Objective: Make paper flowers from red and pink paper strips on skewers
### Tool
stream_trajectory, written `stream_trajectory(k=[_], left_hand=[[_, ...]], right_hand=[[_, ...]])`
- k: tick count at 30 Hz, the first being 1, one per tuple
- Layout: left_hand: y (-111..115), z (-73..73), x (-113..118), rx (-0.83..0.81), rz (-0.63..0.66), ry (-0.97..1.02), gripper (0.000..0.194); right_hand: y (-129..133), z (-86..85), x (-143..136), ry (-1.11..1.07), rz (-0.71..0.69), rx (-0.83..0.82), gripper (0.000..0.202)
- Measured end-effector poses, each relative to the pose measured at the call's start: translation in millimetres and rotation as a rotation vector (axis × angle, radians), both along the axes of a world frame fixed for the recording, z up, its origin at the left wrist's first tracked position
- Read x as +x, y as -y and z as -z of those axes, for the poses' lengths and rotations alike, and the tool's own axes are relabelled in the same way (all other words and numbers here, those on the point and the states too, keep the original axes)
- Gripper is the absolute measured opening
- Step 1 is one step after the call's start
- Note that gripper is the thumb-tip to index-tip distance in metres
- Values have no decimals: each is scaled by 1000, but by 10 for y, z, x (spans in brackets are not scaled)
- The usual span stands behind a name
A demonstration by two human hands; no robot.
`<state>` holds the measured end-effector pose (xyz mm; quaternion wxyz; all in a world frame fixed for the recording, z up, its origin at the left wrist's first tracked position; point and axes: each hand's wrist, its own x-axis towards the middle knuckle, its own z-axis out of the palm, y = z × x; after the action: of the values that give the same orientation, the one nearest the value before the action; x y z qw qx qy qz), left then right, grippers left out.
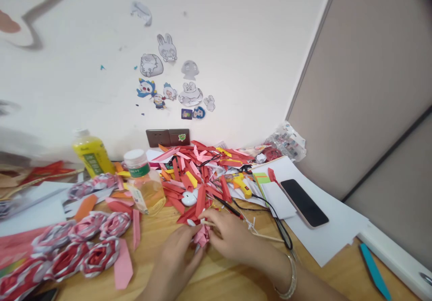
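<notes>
Both my hands meet at the front middle of the wooden table around a small pink folded paper piece (202,235). My left hand (178,251) grips it from the left, fingers closed on its edge. From the right, my right hand (226,233) holds the same piece with bent fingers, a bracelet (289,276) on its wrist. White bits show beside the piece, too small to name. Just beyond my hands lies a heap of red, pink, orange and yellow folded paper strips (199,170). A thin wooden stick (268,237) lies to the right of my right hand.
Rolled red-and-white and pink-and-white paper roses (101,256) lie at left. Behind them stand a yellow drink bottle (92,154) and a clear jar (148,190) of amber liquid. On the right are a yellow glue gun (242,185) with a black cord, a phone (304,202) and white paper (320,242).
</notes>
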<state>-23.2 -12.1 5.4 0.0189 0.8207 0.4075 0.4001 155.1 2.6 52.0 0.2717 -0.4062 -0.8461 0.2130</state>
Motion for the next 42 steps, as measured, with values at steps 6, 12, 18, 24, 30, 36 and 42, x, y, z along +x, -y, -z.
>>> stream_trajectory(k=[6,12,18,24,30,36,42], left_hand=[[-12,-19,8,-79,35,28,28],[-31,-54,19,-139,62,-28,25],[-63,7,-13,-114,-48,15,25],[-38,0,-13,-41,-86,-27,26],[-39,65,-16,90,-124,-80,29],[-44,58,-19,160,-133,-109,31],[-38,46,-14,151,-87,-104,30]], right_hand=[[-31,-18,21,-85,-29,-59,36],[-44,9,17,-88,5,-101,28],[-48,30,-25,-89,120,-3,16],[16,69,-113,-67,171,6,14],[67,107,-150,-83,192,63,16],[99,83,-155,62,252,109,18],[83,81,-171,156,277,148,21]])
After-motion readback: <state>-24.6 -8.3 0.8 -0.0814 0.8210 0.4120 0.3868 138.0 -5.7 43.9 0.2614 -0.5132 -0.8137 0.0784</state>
